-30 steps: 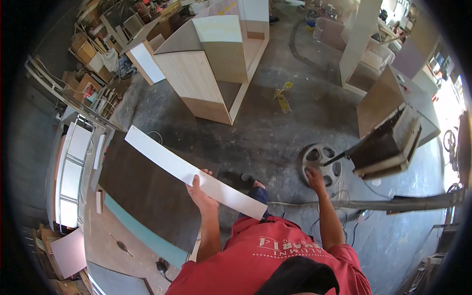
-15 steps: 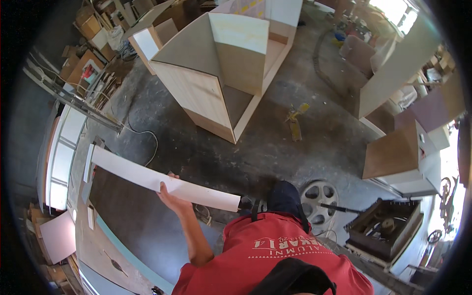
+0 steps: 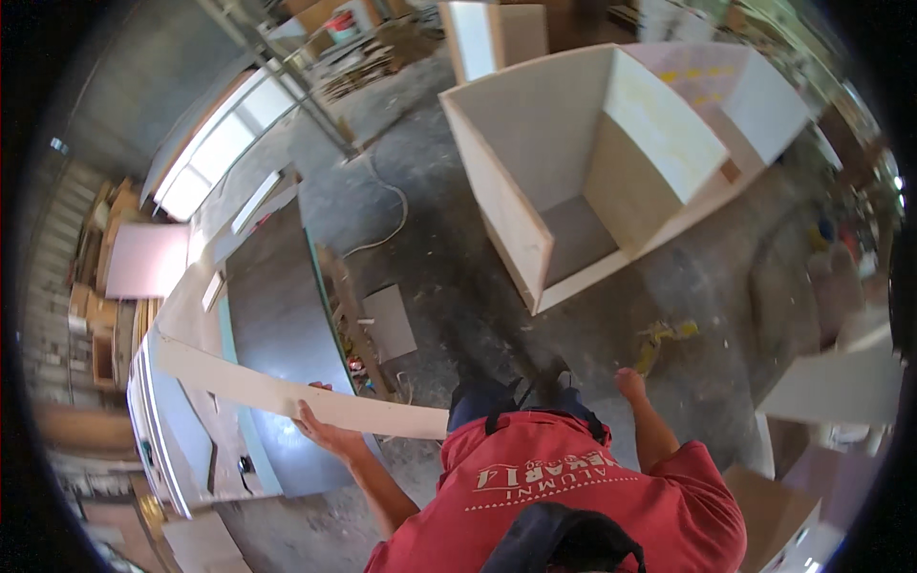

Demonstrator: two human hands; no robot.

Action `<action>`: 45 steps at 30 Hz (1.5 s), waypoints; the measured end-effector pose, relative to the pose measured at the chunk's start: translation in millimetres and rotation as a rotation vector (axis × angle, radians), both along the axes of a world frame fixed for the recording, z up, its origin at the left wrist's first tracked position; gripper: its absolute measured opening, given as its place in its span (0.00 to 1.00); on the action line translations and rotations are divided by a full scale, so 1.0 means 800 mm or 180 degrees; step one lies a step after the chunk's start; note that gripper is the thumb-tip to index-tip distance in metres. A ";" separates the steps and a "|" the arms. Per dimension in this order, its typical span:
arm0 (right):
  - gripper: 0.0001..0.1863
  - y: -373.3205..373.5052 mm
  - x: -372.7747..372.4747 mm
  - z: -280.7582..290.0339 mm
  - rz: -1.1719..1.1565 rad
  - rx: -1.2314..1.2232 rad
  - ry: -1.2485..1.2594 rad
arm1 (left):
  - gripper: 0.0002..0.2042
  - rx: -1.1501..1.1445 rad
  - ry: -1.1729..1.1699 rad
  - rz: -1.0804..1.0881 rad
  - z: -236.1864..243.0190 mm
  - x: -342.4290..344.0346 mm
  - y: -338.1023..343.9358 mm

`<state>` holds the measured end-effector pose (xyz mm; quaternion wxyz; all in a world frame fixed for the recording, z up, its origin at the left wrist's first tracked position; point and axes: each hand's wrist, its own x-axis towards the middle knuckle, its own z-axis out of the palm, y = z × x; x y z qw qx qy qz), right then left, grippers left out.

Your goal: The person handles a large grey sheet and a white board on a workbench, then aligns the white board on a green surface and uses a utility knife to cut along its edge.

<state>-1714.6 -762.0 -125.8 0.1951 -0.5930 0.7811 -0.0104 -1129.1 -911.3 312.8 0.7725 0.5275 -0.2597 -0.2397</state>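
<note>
My left hand (image 3: 330,435) is closed round the edge of a long, narrow pale board (image 3: 234,380), thumb and fingers on opposite sides. The board slants from beside my waist up to the left, its far end over the workbench. My right hand (image 3: 629,382) hangs out to the right above the floor, its fingers curled in and nothing visible in them. Under and beyond the board lies a large dark glossy panel (image 3: 282,286) on the workbench (image 3: 181,320).
Ahead on the floor stands a large open wooden cabinet carcass (image 3: 521,210). A yellow object (image 3: 651,346) lies on the floor right of it. A pale cable (image 3: 396,196) runs along the floor. A pale panel (image 3: 836,387) and a brown box-like piece (image 3: 772,506) are at the right.
My view and body have turned left, toward the workbench. The board stays in my left hand and now crosses the dark panel. My right hand has come into view.
</note>
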 end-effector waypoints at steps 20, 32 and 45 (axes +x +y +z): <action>0.13 -0.622 0.413 0.110 0.1557 0.0046 -0.1924 | 0.20 0.0303 -0.0059 0.1611 0.021 0.173 -0.052; 0.13 -0.952 0.901 0.310 0.3132 -0.1098 -0.2806 | 0.14 0.2774 -0.0313 0.1341 0.040 0.175 -0.138; 0.24 -1.162 1.261 0.274 0.4162 -0.0635 -0.1210 | 0.16 0.3259 0.0927 0.2705 0.075 0.130 -0.196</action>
